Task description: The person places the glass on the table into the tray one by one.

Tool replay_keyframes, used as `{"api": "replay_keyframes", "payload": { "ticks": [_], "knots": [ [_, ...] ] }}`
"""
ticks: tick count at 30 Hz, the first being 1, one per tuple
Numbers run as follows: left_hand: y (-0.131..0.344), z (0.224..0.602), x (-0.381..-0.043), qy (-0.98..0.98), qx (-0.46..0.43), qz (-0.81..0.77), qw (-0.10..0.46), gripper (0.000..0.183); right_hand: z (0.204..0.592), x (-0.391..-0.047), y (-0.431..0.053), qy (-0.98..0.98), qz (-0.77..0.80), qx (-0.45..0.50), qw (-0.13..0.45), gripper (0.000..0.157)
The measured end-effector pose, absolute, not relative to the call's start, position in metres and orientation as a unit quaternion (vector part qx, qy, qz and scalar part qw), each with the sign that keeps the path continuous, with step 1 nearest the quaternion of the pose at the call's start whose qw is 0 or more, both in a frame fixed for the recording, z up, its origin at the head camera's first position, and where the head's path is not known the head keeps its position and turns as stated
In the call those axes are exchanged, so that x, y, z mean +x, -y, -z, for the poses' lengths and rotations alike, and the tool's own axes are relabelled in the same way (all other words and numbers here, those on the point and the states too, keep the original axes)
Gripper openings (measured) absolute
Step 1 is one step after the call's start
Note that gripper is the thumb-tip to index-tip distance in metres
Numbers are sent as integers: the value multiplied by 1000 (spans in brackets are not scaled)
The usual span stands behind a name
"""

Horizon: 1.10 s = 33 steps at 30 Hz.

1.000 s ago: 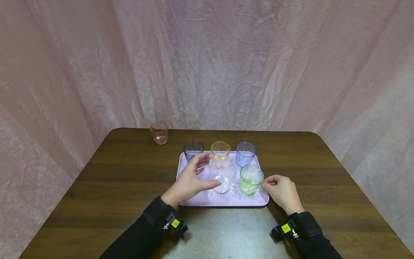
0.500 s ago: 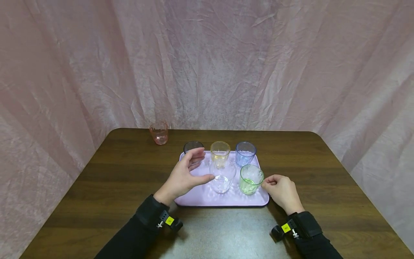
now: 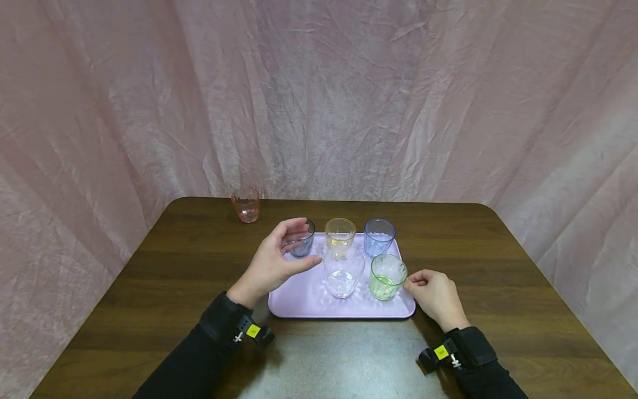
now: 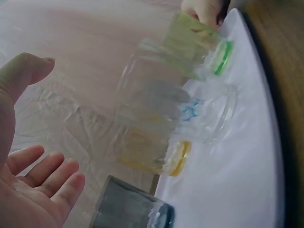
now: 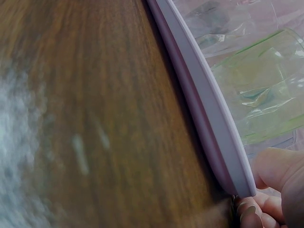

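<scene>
In the head view, my left hand (image 3: 274,257) hovers over the left side of the lilac tray (image 3: 299,307), its thumb and fingers spread apart. Its fingers hide part of a grey glass (image 3: 307,244); the left wrist view shows nothing between them. My right hand (image 3: 436,296) pinches the tray's right rim, thumb above and curled fingers below, close to a green glass (image 3: 386,282). A clear glass (image 3: 343,280) stands left of the green one. Behind them are a yellow glass (image 3: 340,235) and a blue glass (image 3: 379,241). All the tray's glasses stand upright.
A pink glass (image 3: 246,208) stands off the tray, near the back left edge of the brown wooden table (image 3: 169,282). Pink curtain cloth (image 3: 319,100) hangs behind the table.
My left hand has drawn away from the clear glass, moving left and back toward the grey glass. My right hand stays at the tray's right rim.
</scene>
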<state>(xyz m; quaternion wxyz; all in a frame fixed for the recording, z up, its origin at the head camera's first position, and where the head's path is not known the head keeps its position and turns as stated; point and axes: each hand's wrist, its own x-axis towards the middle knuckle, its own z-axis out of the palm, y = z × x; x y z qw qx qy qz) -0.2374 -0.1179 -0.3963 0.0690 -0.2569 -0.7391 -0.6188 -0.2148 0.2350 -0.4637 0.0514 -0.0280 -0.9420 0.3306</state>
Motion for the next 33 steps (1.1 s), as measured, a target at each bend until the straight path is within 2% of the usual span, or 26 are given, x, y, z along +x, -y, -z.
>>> {"api": "replay_keyframes", "payload": {
  "ticks": [17, 33],
  "knots": [
    [144, 354, -243, 740, -206, 627, 134, 64, 468, -216, -235, 940, -336, -28, 55, 13],
    [174, 371, -268, 762, -123, 612, 169, 63, 467, -217, -236, 940, -335, -25, 56, 13]
  ]
}}
